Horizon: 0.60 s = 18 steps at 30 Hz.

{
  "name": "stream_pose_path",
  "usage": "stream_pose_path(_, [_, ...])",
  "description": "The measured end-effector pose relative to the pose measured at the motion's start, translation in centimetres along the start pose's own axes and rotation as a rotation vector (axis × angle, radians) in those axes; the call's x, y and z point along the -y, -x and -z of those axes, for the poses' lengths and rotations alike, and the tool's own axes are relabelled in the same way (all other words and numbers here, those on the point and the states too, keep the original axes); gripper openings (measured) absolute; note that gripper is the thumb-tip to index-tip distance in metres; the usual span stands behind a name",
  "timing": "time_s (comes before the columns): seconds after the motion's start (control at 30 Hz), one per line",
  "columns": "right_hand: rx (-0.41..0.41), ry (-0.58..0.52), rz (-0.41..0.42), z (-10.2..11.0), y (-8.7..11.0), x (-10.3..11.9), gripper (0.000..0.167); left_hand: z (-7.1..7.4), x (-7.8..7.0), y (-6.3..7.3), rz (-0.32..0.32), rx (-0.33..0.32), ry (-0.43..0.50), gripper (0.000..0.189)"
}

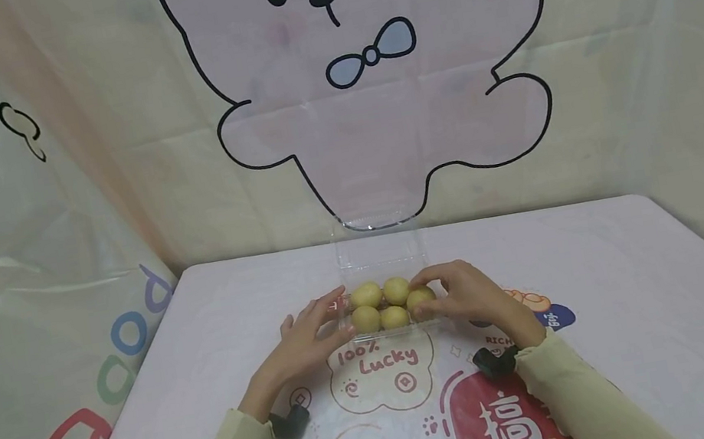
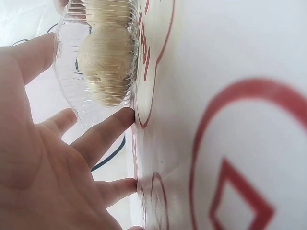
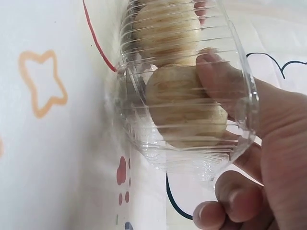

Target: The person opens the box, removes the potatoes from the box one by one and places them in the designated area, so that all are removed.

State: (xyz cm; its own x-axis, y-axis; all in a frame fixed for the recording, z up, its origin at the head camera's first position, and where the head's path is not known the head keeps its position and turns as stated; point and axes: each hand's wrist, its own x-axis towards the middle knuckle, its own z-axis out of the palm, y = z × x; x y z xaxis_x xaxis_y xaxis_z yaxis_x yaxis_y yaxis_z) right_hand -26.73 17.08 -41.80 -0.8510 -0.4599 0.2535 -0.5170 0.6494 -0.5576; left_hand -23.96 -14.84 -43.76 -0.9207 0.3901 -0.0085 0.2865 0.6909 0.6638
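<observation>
A clear plastic clamshell box (image 1: 387, 333) stands on the table, its lid (image 1: 379, 247) raised at the back. Several round yellowish balls (image 1: 365, 319) sit inside in two rows. My right hand (image 1: 473, 296) reaches in at the right end, thumb and fingers pinching the rightmost ball (image 1: 421, 300). In the right wrist view, the thumb lies against this ball (image 3: 184, 108) behind the ribbed wall. My left hand (image 1: 308, 335) rests at the box's left end with fingers spread. In the left wrist view, its thumb (image 2: 38, 52) touches the rim and other fingertips meet the tabletop beside the box.
The white table (image 1: 612, 269) carries printed red lettering and cartoon drawings, with a red patch (image 1: 507, 419) at the front. A curtain with a large bear drawing (image 1: 364, 124) hangs right behind the table. Black wrist cameras (image 1: 290, 422) sit at both cuffs.
</observation>
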Motion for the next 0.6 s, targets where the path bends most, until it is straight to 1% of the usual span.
stream_pose_path(0.17, [-0.029,-0.015,0.019,0.15,0.0,0.11,0.039,0.01,0.03,0.0,-0.004,0.007,0.009,0.075])
stream_pose_path(0.6, [-0.066,-0.049,0.052,0.25,-0.14,0.93,0.042,0.13,-0.08,-0.02,-0.007,0.016,0.01,0.074])
